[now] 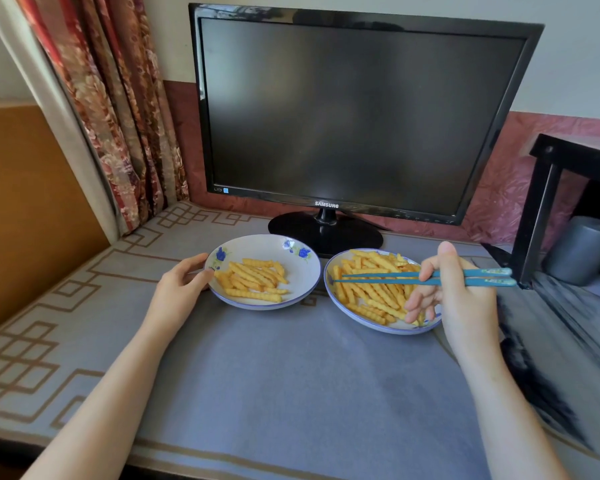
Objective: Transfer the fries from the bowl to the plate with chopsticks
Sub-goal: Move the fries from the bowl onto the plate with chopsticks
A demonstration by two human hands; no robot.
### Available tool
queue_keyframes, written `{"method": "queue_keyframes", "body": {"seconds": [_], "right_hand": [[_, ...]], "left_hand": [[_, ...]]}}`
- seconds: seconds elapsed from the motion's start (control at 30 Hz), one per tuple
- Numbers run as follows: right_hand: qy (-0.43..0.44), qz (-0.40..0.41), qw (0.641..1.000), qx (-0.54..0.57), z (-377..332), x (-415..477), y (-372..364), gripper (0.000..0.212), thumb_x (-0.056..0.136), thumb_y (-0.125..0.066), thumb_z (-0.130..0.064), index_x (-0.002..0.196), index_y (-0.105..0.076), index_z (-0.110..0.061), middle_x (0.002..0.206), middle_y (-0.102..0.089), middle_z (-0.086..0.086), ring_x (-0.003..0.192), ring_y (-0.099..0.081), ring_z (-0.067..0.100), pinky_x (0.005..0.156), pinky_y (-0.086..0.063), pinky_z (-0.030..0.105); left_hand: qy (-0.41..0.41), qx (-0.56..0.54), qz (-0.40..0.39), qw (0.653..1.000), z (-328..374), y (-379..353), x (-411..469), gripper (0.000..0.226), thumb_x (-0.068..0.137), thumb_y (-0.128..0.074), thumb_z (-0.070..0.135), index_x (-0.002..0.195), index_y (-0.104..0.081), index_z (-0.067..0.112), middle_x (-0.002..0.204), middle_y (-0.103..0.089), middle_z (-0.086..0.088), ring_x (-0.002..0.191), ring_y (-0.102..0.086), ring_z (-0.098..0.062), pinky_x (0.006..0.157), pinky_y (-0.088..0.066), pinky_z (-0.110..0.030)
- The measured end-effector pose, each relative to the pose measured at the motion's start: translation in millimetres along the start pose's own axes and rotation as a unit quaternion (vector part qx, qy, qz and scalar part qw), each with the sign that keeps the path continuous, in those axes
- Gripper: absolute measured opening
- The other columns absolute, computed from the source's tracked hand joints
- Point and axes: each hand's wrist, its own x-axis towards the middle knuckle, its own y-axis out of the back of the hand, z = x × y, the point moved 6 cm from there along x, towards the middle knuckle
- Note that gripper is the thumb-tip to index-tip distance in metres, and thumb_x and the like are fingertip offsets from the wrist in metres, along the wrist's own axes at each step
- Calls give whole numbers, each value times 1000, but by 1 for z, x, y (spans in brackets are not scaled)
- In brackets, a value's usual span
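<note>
Grey patterned tabletop [291,368], dark monitor [361,112] behind, curtain [118,116] left; my right hand [458,292] grips chopsticks [378,277] over the bowl [388,329] of fries [371,292]; left hand [181,289] holds the plate [298,282]; my fingers hide the bowl's right rim.
</note>
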Motion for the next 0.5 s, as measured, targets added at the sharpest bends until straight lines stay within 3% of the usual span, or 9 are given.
{"method": "queue_keyframes", "body": {"seconds": [0.5], "right_hand": [[-9,38,999,23,4,1,0,46,103,-36,-32,67,-50,-8,42,-56,12,33,-53,25,37,-28,22]], "left_hand": [[-5,-1,4,1000,1,-1,0,31,92,-58,16,123,-60,19,104,-67,1,90,-65,-14,93,-48,-34]]}}
